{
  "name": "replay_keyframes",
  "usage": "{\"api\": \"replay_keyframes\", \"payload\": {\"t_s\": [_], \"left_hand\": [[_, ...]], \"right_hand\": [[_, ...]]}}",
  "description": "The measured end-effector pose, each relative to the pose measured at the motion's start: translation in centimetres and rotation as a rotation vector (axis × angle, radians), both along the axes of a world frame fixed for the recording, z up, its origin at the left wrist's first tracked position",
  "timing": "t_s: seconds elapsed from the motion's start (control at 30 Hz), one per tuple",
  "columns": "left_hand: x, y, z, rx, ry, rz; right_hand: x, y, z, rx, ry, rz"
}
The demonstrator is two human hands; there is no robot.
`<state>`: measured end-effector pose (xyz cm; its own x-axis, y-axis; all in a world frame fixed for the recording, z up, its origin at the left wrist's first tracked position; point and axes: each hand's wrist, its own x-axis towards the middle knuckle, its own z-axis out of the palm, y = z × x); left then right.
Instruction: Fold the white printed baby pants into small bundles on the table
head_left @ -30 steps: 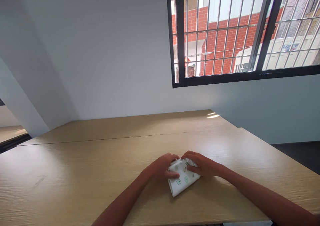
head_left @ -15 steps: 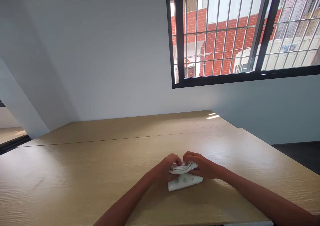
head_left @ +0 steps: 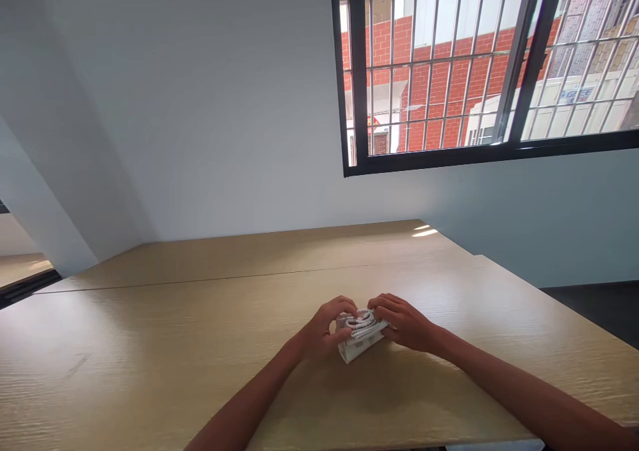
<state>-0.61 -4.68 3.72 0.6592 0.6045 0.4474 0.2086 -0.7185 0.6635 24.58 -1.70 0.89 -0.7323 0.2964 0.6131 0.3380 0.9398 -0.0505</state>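
Note:
Between my hands a white patterned cloth [head_left: 363, 346], folded and rolled into a small bundle, rests on the wooden table [head_left: 200, 344]. Its rolled layers show at the top, and a flat side faces me. My left hand [head_left: 333, 323] grips the left end, thumb in front and fingers over the back. My right hand [head_left: 403, 320] is closed around the right end, with its fingers on top. The fingers partly cover both ends of the bundle.
A white wall [head_left: 224, 118] stands behind the table, with a black-framed barred window [head_left: 439, 161] at the upper right. A seam runs across the table's far part. The table's right edge slants toward a dark floor [head_left: 594, 311].
The cloth has been drawn together into a more compact bundle, its front flap now shorter and turned at an angle. Both hands have moved slightly away from me with it.

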Motion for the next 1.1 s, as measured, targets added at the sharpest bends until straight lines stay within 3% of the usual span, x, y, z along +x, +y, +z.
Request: {"api": "replay_keyframes", "payload": {"t_s": [0.13,0.33,0.47,0.63,0.8,0.97,1.1], "left_hand": [[0.3,-0.1,-0.2,-0.082,-0.093,-0.011],[1.0,0.1,-1.2,-0.11,-0.154,0.089],[1.1,0.1,-1.4,-0.151,-0.17,0.11],[0.7,0.0,-0.8,-0.062,0.095,0.041],[-0.3,0.4,-0.2,-0.007,0.347,0.058],[-1.4,0.4,1.9,0.017,0.334,0.13],[-2.0,-0.5,6.1,0.148,0.368,0.281]], "right_hand": [[-0.1,0.0,0.4,0.047,0.048,-0.033],[-0.5,-1.0,0.7,0.207,-0.018,-0.044],[-1.1,-2.8,1.9,0.074,-0.046,0.03],[-1.6,-4.1,2.8,-0.152,-0.083,0.096],[-1.0,-3.1,2.3,-0.127,-0.064,-0.025],[1.1,-1.6,4.5,0.04,-0.025,-0.226],[2.4,-1.2,8.7,0.141,0.03,-0.247]]}}
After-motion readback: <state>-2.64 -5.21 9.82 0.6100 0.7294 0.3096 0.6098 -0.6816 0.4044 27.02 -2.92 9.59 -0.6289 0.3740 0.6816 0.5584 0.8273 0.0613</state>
